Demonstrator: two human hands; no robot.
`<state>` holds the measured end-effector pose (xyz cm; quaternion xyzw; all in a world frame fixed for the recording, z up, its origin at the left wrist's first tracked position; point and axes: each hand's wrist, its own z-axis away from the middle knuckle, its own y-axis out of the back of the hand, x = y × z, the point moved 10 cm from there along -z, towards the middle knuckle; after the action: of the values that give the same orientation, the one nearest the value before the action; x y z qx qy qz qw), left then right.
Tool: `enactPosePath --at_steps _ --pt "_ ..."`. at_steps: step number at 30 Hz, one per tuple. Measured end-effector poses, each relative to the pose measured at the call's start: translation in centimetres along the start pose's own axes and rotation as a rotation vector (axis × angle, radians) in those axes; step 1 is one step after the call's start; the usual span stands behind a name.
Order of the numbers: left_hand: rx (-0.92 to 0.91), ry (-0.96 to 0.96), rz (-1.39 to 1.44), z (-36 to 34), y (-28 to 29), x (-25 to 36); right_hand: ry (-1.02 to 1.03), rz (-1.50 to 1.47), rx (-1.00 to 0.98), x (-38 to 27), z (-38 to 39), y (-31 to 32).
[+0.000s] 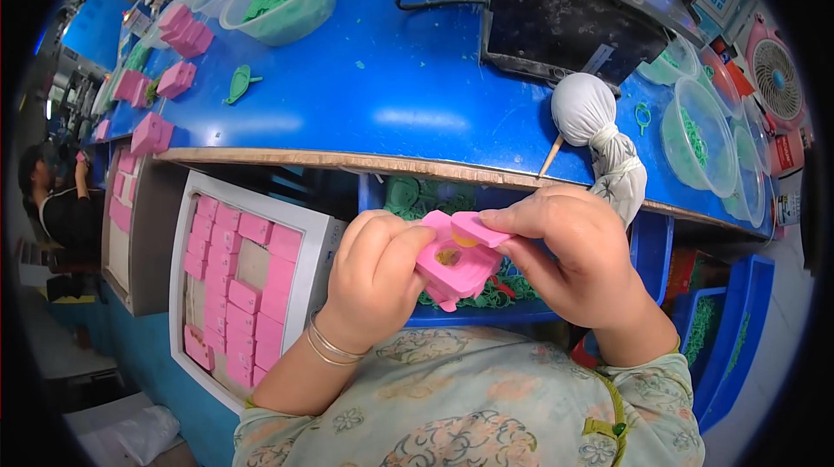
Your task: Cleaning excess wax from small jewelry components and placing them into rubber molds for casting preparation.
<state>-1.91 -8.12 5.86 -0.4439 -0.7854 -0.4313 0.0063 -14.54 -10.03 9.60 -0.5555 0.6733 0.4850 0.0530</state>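
Observation:
In the middle, at the table's front edge, a pink rubber mould block (465, 274) is split at its top, showing a round hollow with something yellowish inside. My left hand (372, 269) grips its left side between thumb and fingers. With thumb and fingertips my right hand (565, 245) pinches the block's raised pink flap (479, 229), which is tilted away from the hollow. A bit of yellow shows under the flap. Beneath both hands is a blue tray (512, 317) of thin green pieces, partly hidden by the hands and the block.
A white carton (184, 250) of pink blocks stands at the left. On the blue table (382, 85) are a cloth-wrapped ball (584, 111), a wooden stick (552, 154), a dark machine (569, 24) and a clear bowl (300, 19) of green pieces. Another person (65, 198) sits far left.

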Motion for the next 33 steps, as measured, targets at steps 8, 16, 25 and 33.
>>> enactPosePath --at_steps 8,16,25,33 --pt "-0.040 0.001 0.038 -0.3 -0.3 0.4 0.124 0.061 -0.071 -1.1 0.5 -1.3" --pt "-0.206 0.099 0.058 -0.4 -2.2 0.0 0.192 0.355 -0.112 -1.8 1.0 -2.6" --pt "-0.367 0.160 0.544 -0.3 -3.7 1.7 -0.066 -0.078 -0.154 1.9 0.7 -3.7" --pt "-0.499 0.440 0.786 1.2 -5.9 0.4 -0.020 0.047 0.098 0.9 1.1 -1.5"
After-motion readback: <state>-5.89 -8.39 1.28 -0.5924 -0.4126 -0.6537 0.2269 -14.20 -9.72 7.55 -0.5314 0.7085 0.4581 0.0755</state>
